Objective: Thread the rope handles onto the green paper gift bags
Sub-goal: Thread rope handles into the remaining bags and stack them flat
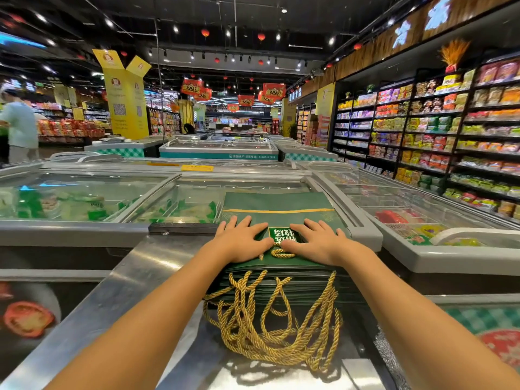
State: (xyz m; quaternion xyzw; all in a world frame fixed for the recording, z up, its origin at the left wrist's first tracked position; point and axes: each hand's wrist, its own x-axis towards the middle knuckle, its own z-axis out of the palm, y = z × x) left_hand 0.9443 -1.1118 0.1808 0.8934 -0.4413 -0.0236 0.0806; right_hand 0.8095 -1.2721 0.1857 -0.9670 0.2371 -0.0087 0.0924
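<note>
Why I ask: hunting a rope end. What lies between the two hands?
Head view: a gold rope loop and a label on the top bag.

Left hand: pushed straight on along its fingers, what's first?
Left hand lies flat on the top green bag; ahead only the bag's gold stripe, then probably the freezer lid. No obstacle visible.

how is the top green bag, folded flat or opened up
Folded flat: top green bag lies level on the stack, left hand and right hand pressing it.
</note>
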